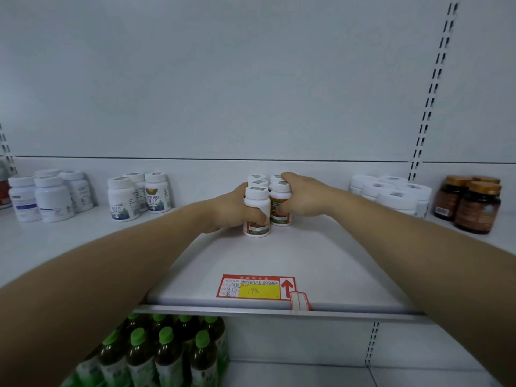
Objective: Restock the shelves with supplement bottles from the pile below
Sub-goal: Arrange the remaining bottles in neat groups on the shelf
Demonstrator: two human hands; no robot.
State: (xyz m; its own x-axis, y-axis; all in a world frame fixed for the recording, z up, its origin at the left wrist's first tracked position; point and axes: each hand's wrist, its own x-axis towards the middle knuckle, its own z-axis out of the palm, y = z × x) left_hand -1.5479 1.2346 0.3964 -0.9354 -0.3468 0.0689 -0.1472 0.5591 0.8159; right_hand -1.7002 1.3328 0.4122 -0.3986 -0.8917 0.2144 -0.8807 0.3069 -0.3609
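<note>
— Where are the bottles now?

— Past the red price tag (255,286) at the shelf (321,261) front edge, in the middle. My left hand (231,209) curls round the front-left supplement bottle (257,212), my right hand (300,195) round the front-right one (280,205).

— How to do it well?

— I think: slide both back against the rear bottles (258,181), labels forward, then let go.
</note>
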